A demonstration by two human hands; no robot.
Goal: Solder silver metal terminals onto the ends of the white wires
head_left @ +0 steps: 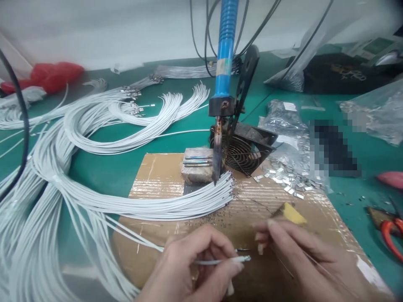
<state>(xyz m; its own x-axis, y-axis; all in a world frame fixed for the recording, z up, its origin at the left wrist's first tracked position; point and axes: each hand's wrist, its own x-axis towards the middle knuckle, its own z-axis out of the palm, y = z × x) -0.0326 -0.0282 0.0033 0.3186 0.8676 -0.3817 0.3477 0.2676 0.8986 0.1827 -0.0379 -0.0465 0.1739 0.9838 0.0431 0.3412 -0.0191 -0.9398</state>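
Observation:
My left hand (189, 268) is closed, pinching a white wire (241, 259) between thumb and forefinger. Its bare, metallic-looking end points right, and a second dark wire tip shows just behind it. To the right, my right hand (299, 251) is slightly blurred, with thumb and fingers drawn together around a thin wire (286, 268) that trails below the palm. A gap separates the two hands. Above them hangs a soldering iron (224, 63) with a blue handle, tip down, over the ends of a thick bundle of white wires (163, 205).
Cardboard (151, 176) covers the work surface. Behind the iron are a worn block (198, 172) with metal rods and a small black fan (242, 153). Loose metal clips (289, 180) spill from a plastic bag. A yellow wedge (294, 213) and orange-handled scissors (388, 235) lie right.

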